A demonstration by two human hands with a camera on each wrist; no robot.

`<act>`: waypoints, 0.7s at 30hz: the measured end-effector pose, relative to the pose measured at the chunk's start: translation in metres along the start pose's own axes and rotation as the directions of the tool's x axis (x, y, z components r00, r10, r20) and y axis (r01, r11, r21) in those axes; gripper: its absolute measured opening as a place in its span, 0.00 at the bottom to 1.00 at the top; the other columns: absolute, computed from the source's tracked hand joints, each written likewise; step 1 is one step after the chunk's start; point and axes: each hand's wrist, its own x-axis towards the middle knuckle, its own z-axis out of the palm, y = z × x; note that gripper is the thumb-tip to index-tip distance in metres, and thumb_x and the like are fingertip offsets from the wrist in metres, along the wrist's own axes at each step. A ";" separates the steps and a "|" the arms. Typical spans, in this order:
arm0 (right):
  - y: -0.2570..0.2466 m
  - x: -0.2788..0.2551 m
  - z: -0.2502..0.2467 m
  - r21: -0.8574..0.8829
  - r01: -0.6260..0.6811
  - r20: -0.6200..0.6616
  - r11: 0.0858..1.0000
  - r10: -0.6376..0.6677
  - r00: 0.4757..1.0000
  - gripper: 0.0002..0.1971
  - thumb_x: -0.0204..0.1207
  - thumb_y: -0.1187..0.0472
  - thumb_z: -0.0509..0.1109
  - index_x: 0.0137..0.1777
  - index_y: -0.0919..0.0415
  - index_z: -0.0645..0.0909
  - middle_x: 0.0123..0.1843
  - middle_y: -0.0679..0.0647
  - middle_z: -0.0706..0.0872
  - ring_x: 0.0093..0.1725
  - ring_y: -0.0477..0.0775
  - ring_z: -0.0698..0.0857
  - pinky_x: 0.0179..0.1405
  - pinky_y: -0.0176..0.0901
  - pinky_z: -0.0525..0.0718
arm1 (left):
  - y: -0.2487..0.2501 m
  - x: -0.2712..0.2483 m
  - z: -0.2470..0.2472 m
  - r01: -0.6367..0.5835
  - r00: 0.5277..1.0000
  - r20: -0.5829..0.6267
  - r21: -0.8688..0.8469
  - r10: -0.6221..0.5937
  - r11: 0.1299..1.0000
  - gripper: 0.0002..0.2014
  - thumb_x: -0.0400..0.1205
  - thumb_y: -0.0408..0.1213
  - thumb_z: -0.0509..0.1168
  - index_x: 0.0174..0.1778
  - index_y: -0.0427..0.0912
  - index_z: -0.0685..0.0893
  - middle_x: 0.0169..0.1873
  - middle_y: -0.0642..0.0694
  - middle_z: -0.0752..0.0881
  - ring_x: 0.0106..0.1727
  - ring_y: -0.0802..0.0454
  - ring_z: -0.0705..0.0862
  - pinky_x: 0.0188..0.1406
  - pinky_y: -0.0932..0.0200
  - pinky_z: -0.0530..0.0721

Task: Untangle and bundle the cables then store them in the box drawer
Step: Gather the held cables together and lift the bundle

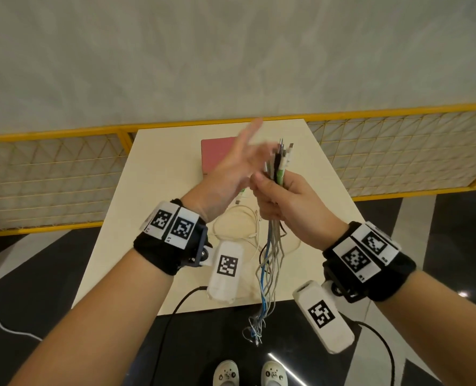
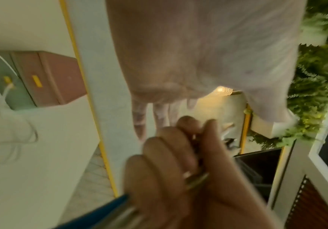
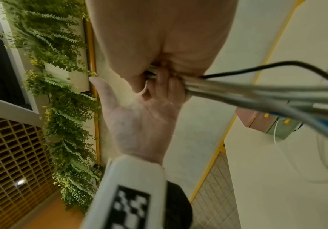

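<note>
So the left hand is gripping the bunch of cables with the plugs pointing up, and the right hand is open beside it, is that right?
No, the hands are swapped. In the head view the right hand grips the bunch of cables with the plugs pointing up, and the left hand is open beside it, fingers spread. The right wrist view also shows the fingers curled round the cables.

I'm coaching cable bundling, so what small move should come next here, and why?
Probably close the left hand around the cable bundle just beside the right hand. The right hand's grip holds the plug ends upright while the strands hang loose past the table edge; the left hand is open beside them.
</note>
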 end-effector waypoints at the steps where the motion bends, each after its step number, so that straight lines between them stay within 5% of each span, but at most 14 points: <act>1: -0.001 0.001 0.000 -0.006 0.017 0.025 1.000 -0.017 1.000 0.03 0.76 0.70 0.62 0.44 0.72 0.73 0.27 0.51 0.64 0.26 0.47 0.60 0.24 0.35 0.60 | -0.005 -0.002 0.000 0.022 0.998 0.057 0.063 -0.026 0.998 0.40 0.67 0.65 0.70 0.75 0.57 0.69 0.63 0.59 0.85 0.66 0.61 0.82 0.66 0.57 0.80; 3: -0.001 0.002 -0.001 -0.032 0.018 0.062 0.999 -0.016 0.998 0.07 0.66 0.75 0.59 0.43 0.70 0.74 0.30 0.58 0.66 0.29 0.50 0.62 0.27 0.40 0.60 | -0.012 -0.005 0.003 0.051 0.996 0.064 0.206 -0.065 0.977 0.26 0.71 0.57 0.69 0.64 0.51 0.81 0.58 0.53 0.88 0.60 0.63 0.85 0.63 0.62 0.82; 5: 0.001 0.003 -0.001 -0.043 0.004 0.103 0.999 0.000 0.995 0.09 0.64 0.76 0.57 0.43 0.77 0.73 0.33 0.63 0.67 0.30 0.51 0.63 0.29 0.42 0.61 | -0.012 -0.006 0.006 0.034 0.999 -0.025 0.354 -0.026 0.935 0.16 0.78 0.54 0.65 0.49 0.46 0.87 0.42 0.51 0.91 0.45 0.60 0.89 0.50 0.59 0.87; 7: 0.002 0.004 -0.002 -0.097 -0.004 0.133 0.995 0.017 0.991 0.10 0.68 0.75 0.56 0.47 0.80 0.73 0.35 0.66 0.70 0.30 0.50 0.70 0.30 0.40 0.69 | -0.012 -0.008 0.007 0.028 0.998 -0.068 0.451 0.003 0.892 0.17 0.83 0.51 0.62 0.36 0.44 0.84 0.24 0.50 0.87 0.26 0.56 0.87 0.30 0.60 0.84; 9: 0.004 0.005 -0.005 -0.175 -0.013 0.160 0.984 0.041 0.986 0.09 0.77 0.75 0.56 0.52 0.77 0.76 0.38 0.70 0.77 0.36 0.54 0.81 0.40 0.45 0.84 | -0.011 -0.010 0.008 0.011 0.995 -0.091 0.479 0.037 0.878 0.19 0.86 0.49 0.59 0.34 0.42 0.83 0.21 0.48 0.85 0.17 0.50 0.82 0.19 0.60 0.77; 11: 0.007 0.004 -0.005 -0.257 -0.041 0.203 0.966 0.095 0.975 0.11 0.85 0.70 0.54 0.51 0.75 0.76 0.40 0.68 0.80 0.45 0.60 0.85 0.54 0.52 0.87 | -0.008 -0.012 0.011 -0.033 0.990 -0.111 0.394 0.083 0.918 0.19 0.88 0.47 0.56 0.38 0.42 0.83 0.30 0.49 0.89 0.21 0.45 0.84 0.16 0.57 0.79; 14: 0.016 0.000 -0.003 -0.347 -0.026 0.249 0.937 0.119 0.961 0.11 0.87 0.65 0.51 0.45 0.65 0.71 0.36 0.58 0.75 0.45 0.60 0.83 0.46 0.36 0.84 | 0.002 -0.006 0.013 -0.112 0.968 -0.208 0.147 0.142 0.983 0.18 0.91 0.41 0.52 0.35 0.43 0.75 0.22 0.55 0.78 0.26 0.51 0.83 0.31 0.51 0.86; 18: 0.047 -0.004 -0.004 -0.586 0.103 0.314 0.804 0.108 0.943 0.08 0.87 0.62 0.52 0.48 0.64 0.69 0.37 0.53 0.78 0.35 0.36 0.81 0.40 0.29 0.77 | 0.020 -0.004 0.007 -0.143 0.951 -0.288 -0.074 0.117 0.987 0.18 0.91 0.43 0.50 0.36 0.43 0.70 0.21 0.55 0.66 0.21 0.57 0.62 0.21 0.59 0.61; 21: 0.071 -0.008 -0.006 -0.632 0.078 0.338 0.771 0.183 0.923 0.08 0.86 0.61 0.53 0.51 0.67 0.67 0.39 0.57 0.78 0.37 0.44 0.84 0.40 0.32 0.81 | 0.026 -0.008 0.004 -0.160 0.944 -0.303 -0.086 0.127 0.983 0.18 0.91 0.43 0.50 0.36 0.44 0.71 0.22 0.54 0.64 0.21 0.57 0.58 0.20 0.61 0.55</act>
